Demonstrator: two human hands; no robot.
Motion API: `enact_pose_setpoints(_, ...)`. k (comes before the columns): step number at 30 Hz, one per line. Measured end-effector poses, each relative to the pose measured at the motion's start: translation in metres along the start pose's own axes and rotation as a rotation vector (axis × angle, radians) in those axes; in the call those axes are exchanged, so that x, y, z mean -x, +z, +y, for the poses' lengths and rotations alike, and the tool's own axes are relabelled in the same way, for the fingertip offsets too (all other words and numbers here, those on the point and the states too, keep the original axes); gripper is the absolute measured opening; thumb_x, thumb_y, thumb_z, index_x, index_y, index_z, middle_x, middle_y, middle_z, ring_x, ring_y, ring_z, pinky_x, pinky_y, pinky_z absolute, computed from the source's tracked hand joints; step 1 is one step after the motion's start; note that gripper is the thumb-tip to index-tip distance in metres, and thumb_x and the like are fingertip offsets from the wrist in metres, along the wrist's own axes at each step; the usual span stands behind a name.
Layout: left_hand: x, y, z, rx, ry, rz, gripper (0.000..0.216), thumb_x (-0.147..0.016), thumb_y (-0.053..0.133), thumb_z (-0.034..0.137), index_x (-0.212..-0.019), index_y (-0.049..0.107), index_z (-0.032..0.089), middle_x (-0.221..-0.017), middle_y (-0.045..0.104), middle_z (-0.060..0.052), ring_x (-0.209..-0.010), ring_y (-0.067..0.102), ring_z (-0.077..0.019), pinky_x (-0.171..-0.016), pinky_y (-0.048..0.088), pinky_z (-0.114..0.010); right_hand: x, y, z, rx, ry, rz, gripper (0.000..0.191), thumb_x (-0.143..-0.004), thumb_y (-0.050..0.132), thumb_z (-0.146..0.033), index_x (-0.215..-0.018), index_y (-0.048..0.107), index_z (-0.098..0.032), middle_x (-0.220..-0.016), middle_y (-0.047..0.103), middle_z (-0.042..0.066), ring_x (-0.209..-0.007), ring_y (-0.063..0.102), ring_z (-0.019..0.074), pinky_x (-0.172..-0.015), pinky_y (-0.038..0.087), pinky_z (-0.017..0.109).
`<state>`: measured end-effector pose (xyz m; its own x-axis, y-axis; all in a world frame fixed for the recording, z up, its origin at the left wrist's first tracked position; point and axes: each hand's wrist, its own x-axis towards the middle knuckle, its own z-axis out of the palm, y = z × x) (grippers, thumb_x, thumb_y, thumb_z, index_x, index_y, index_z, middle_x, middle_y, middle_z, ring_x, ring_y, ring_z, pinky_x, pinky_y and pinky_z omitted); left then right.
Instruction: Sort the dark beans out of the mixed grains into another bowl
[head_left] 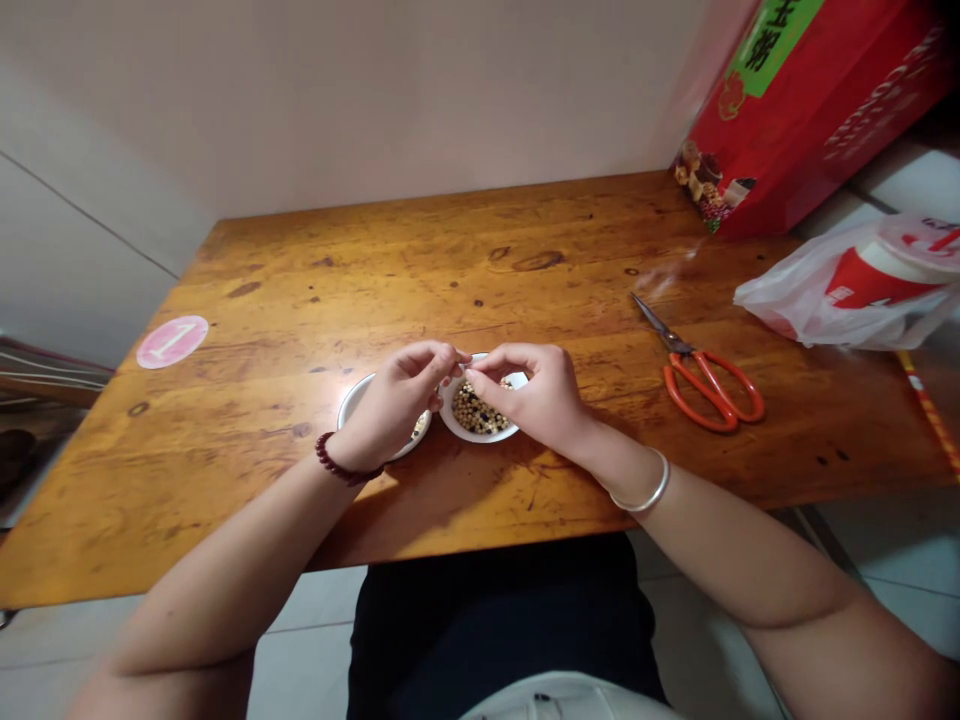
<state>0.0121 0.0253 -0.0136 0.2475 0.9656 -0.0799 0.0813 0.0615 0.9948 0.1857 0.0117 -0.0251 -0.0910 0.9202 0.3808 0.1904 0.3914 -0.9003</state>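
Note:
Two small white dishes stand side by side near the front of a wooden table (300, 300). The right dish (480, 432) holds a heap of mixed pale and dark beans (474, 411). The left dish (352, 400) is mostly hidden under my left hand (390, 405). My left hand's fingers are pinched together above the gap between the dishes, and what they hold is too small to name. My right hand (536, 395) hovers over the right dish, fingertips pinched and meeting the left hand's fingertips. A dark bead bracelet circles my left wrist, a silver bangle my right.
Orange-handled scissors (709, 385) lie to the right of the dishes. A white plastic bag with a red cup (855, 285) sits at the right edge, a red carton (810, 110) at the back right corner. A round pink sticker marked 1 (172, 341) is stuck at the left.

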Motion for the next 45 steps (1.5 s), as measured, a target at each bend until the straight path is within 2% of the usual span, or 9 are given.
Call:
enact_pose_setpoints(7,0.001,0.002,0.001,-0.024,0.009,0.003,0.042,-0.082,0.067,0.059,-0.074,0.062,0.018,-0.067,0.054,0.001,-0.058,0.049,-0.0089,-0.051,0.042,-0.019,0.0,0.001,0.0,-0.012,0.026,-0.006,0.009,-0.078,0.072,-0.029,-0.077,0.076,-0.021,-0.078,0.078,0.002,-0.07,0.073,0.0165,-0.067,0.057,0.027)
enact_pose_setpoints(11,0.001,0.003,0.003,-0.017,0.003,0.004,0.043,-0.079,0.07,0.059,-0.071,0.061,0.017,-0.07,0.06,-0.001,-0.057,0.05,-0.0084,-0.051,0.042,-0.019,0.0,0.001,0.0,-0.018,0.027,-0.005,0.009,-0.078,0.072,-0.028,-0.077,0.076,-0.02,-0.078,0.078,0.002,-0.07,0.073,0.0165,-0.068,0.057,0.027)
enact_pose_setpoints(14,0.0,0.003,0.001,-0.016,0.011,0.011,0.04,-0.078,0.071,0.058,-0.077,0.065,0.018,-0.078,0.066,-0.002,-0.057,0.051,-0.0077,-0.051,0.043,-0.019,0.0,0.001,0.0,-0.017,0.038,-0.005,0.008,-0.077,0.073,-0.027,-0.077,0.076,-0.02,-0.078,0.079,0.002,-0.071,0.074,0.0167,-0.068,0.057,0.027)
enact_pose_setpoints(17,-0.001,0.001,-0.001,-0.038,0.041,0.013,0.036,-0.08,0.071,0.055,-0.082,0.07,0.018,-0.075,0.067,-0.002,-0.056,0.051,-0.0073,-0.051,0.042,-0.019,-0.001,0.001,0.001,-0.019,0.06,-0.002,0.009,-0.077,0.073,-0.028,-0.078,0.076,-0.02,-0.08,0.079,0.003,-0.072,0.074,0.0174,-0.068,0.058,0.028)
enact_pose_setpoints(23,-0.001,-0.007,0.004,-0.275,0.246,0.033,0.026,-0.083,0.072,0.044,-0.086,0.074,0.018,-0.083,0.074,-0.004,-0.071,0.064,-0.0119,-0.065,0.049,-0.021,-0.002,0.001,0.004,-0.09,0.095,-0.021,0.01,-0.077,0.076,-0.028,-0.084,0.078,-0.02,-0.084,0.08,0.003,-0.075,0.075,0.0177,-0.072,0.06,0.029)
enact_pose_setpoints(28,0.0,-0.015,0.009,-0.523,0.36,0.021,0.026,-0.087,0.068,0.043,-0.092,0.077,0.02,-0.089,0.076,-0.006,-0.081,0.067,-0.0161,-0.075,0.05,-0.026,-0.004,0.003,0.009,-0.196,0.15,-0.033,0.023,-0.073,0.081,-0.041,-0.084,0.078,-0.021,-0.086,0.08,0.004,-0.078,0.076,0.0192,-0.075,0.062,0.031)
enact_pose_setpoints(34,0.0,-0.016,0.008,-0.579,0.385,0.028,0.028,-0.089,0.065,0.044,-0.094,0.076,0.019,-0.089,0.075,-0.006,-0.081,0.066,-0.0166,-0.073,0.049,-0.026,-0.004,0.005,0.013,-0.247,0.183,-0.027,0.029,-0.068,0.084,-0.044,-0.083,0.078,-0.021,-0.086,0.08,0.004,-0.079,0.076,0.02,-0.075,0.063,0.031)
enact_pose_setpoints(40,0.004,-0.012,0.012,-0.743,0.46,0.073,0.025,-0.092,0.061,0.041,-0.09,0.074,0.019,-0.085,0.071,-0.004,-0.074,0.061,-0.0123,-0.062,0.047,-0.021,-0.004,0.006,0.015,-0.184,0.158,-0.052,0.025,-0.072,0.081,-0.042,-0.085,0.078,-0.021,-0.086,0.079,0.004,-0.079,0.076,0.0199,-0.075,0.061,0.032)
enact_pose_setpoints(45,0.006,-0.011,0.014,-0.828,0.511,0.076,0.023,-0.094,0.059,0.037,-0.09,0.072,0.019,-0.084,0.069,-0.002,-0.072,0.059,-0.0109,-0.064,0.047,-0.021,-0.004,0.005,0.017,-0.121,0.152,-0.072,0.024,-0.076,0.078,-0.043,-0.085,0.077,-0.021,-0.085,0.079,0.005,-0.078,0.075,0.0198,-0.075,0.06,0.033)
